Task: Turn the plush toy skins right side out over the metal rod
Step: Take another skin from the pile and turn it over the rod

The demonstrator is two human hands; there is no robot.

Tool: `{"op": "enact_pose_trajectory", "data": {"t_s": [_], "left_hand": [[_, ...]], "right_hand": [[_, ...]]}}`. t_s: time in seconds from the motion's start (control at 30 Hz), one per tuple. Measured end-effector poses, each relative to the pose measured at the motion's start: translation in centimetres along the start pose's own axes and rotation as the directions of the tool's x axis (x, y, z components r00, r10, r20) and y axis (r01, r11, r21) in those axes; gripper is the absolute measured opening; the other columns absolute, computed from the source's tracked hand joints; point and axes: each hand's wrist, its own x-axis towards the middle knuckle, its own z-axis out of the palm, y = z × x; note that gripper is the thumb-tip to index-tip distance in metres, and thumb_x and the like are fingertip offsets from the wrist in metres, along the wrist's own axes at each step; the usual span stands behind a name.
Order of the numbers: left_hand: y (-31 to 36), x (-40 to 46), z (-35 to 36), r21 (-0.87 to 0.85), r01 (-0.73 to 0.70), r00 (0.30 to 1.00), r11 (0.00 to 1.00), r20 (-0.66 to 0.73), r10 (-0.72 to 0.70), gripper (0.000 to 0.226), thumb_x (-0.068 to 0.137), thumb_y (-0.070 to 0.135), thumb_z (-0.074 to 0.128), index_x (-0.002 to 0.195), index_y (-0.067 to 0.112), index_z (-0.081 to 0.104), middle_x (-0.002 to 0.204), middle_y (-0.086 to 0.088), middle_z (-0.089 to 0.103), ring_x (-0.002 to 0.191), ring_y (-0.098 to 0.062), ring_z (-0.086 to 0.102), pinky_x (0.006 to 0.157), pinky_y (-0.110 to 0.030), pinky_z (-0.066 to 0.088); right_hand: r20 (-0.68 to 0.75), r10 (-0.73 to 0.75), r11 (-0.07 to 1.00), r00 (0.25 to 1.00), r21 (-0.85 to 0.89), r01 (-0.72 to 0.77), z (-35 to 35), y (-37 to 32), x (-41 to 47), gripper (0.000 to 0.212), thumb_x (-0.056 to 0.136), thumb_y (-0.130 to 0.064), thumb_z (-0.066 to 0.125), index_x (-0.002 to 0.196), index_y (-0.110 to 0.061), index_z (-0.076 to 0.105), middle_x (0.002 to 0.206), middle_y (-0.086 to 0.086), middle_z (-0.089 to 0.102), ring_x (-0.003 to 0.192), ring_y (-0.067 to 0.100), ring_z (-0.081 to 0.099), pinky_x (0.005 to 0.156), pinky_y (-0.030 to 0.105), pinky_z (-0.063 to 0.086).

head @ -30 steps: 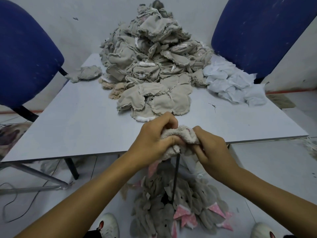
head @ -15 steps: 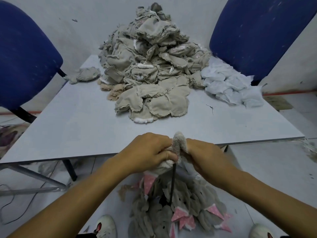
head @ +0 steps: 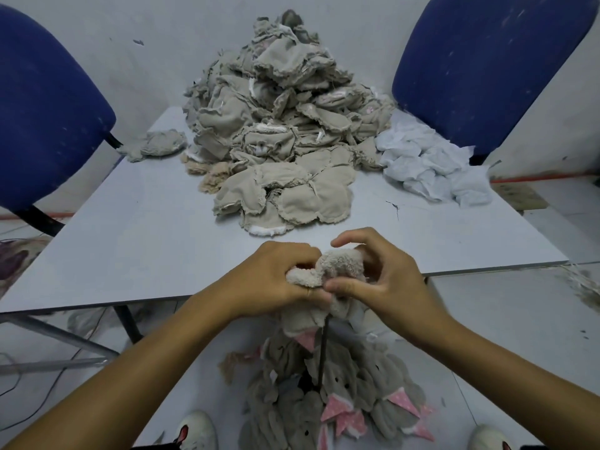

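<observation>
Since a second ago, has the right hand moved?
Yes. The right hand has opened its fingers and lifted a little toward the table edge, still pinching the plush skin on the rod.

Left hand (head: 276,280): my fingers curl tight round the plush skin (head: 328,271), knuckles up.
Right hand (head: 383,280): my thumb pinches the same skin from the other side; my forefinger arches above it.
Forearms: both reach forward, bare, wrists close together.
</observation>
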Motion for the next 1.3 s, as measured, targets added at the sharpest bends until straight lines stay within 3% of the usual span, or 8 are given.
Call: {"op": "enact_pose_trajectory", "data": {"t_s": [0.17, 0.33, 0.4, 0.5, 0.7, 0.9, 1.1, 1.3], "left_hand": [[-0.2, 0.2, 0.5, 0.293, 0.002, 0.992, 0.956, 0.121, -0.039, 0.043, 0.087, 0.044, 0.072, 0.077, 0.004, 0.061, 0.074, -0.006, 0.061, 0.071, -0.022, 0.055, 0.067, -0.044, 0.043], [0.0, -0.5, -0.3, 0.206, -0.074, 0.997, 0.976, 0.007, 0.074, 0.061, 0.086, 0.061, 0.050, 0.088, 0.002, 0.066, 0.084, -0.008, 0.065, 0.078, -0.024, 0.059, 0.070, -0.046, 0.044], [-0.4, -0.5, -0.1, 0.275, -0.044, 0.998, 0.960, 0.064, 0.027, 0.047, 0.089, 0.051, 0.053, 0.089, 0.006, 0.066, 0.084, -0.005, 0.065, 0.079, -0.023, 0.058, 0.071, -0.046, 0.045], [-0.8, -0.2, 0.3, 0.430, -0.020, 0.983, 0.903, 0.171, -0.060, 0.046, 0.089, 0.058, 0.057, 0.101, 0.014, 0.065, 0.097, 0.000, 0.065, 0.090, -0.020, 0.059, 0.078, -0.042, 0.046], [0.9, 0.3, -0.7, -0.060, -0.130, 0.986, 0.990, -0.108, 0.123, 0.023, 0.079, 0.035, 0.077, 0.088, 0.016, 0.068, 0.077, 0.007, 0.065, 0.070, -0.009, 0.059, 0.062, -0.028, 0.047], [0.2, 0.3, -3.2, -0.296, 0.028, 0.992, 0.955, 0.124, 0.010, 0.030, 0.074, 0.007, 0.083, 0.070, 0.008, 0.054, 0.068, 0.004, 0.052, 0.067, -0.004, 0.051, 0.062, -0.022, 0.041], [0.1, 0.4, -3.7, -0.512, -0.029, 0.993, 0.859, -0.111, -0.032, 0.033, 0.063, 0.002, 0.081, 0.064, 0.007, 0.048, 0.071, -0.006, 0.050, 0.068, -0.012, 0.052, 0.062, -0.022, 0.045], [-0.5, 0.6, -1.7, 0.208, 0.088, 0.945, 0.974, 0.292, -0.148, 0.022, 0.076, 0.014, 0.082, 0.087, 0.015, 0.064, 0.080, 0.005, 0.066, 0.077, -0.014, 0.059, 0.076, -0.039, 0.051]], "right_hand": [[0.010, -0.005, 0.998, 1.000, -0.067, 0.006, 0.1, 0.3, -0.4, 0.030, 0.073, -0.032, 0.082, 0.098, -0.019, 0.072, 0.091, -0.011, 0.073, 0.087, 0.007, 0.069, 0.079, 0.031, 0.055], [-0.155, -0.241, 0.966, 0.958, -0.138, 0.220, 0.0, -0.7, 0.6, 0.018, 0.077, -0.022, 0.081, 0.093, -0.025, 0.075, 0.088, -0.017, 0.072, 0.079, 0.001, 0.063, 0.071, 0.013, 0.045], [-0.078, -0.307, 0.920, 0.948, -0.281, 0.275, -0.2, -0.7, 0.8, 0.024, 0.076, -0.030, 0.081, 0.097, -0.021, 0.075, 0.090, -0.018, 0.069, 0.080, 0.002, 0.059, 0.070, 0.015, 0.044], [0.195, -0.112, 0.907, 0.974, -0.380, 0.180, -0.2, 0.4, 0.4, 0.028, 0.075, -0.040, 0.081, 0.096, -0.027, 0.068, 0.084, -0.020, 0.058, 0.082, 0.004, 0.046, 0.069, 0.023, 0.036], [0.163, 0.048, 0.962, 0.986, -0.273, -0.002, -2.2, 0.8, 0.8, 0.066, 0.072, -0.022, 0.087, 0.126, -0.042, 0.055, 0.091, -0.015, 0.067, 0.089, 0.001, 0.064, 0.077, 0.018, 0.049], [-0.058, -0.052, 0.983, 0.997, 0.173, 0.061, -1.1, -0.8, 1.4, 0.066, 0.072, 0.020, 0.069, 0.114, -0.031, 0.064, 0.077, 0.015, 0.064, 0.072, 0.027, 0.062, 0.067, 0.034, 0.052], [-0.123, -0.049, 0.976, 0.991, 0.205, 0.073, -1.6, -1.3, 1.3, 0.048, 0.064, -0.010, 0.090, 0.104, -0.025, 0.066, 0.095, -0.008, 0.071, 0.089, 0.011, 0.068, 0.073, 0.028, 0.059], [0.067, 0.059, 0.979, 0.996, -0.201, -0.044, -0.3, 0.4, -0.3, 0.050, 0.064, -0.030, 0.091, 0.107, -0.035, 0.065, 0.094, -0.012, 0.071, 0.081, 0.010, 0.068, 0.076, 0.041, 0.057]]}}
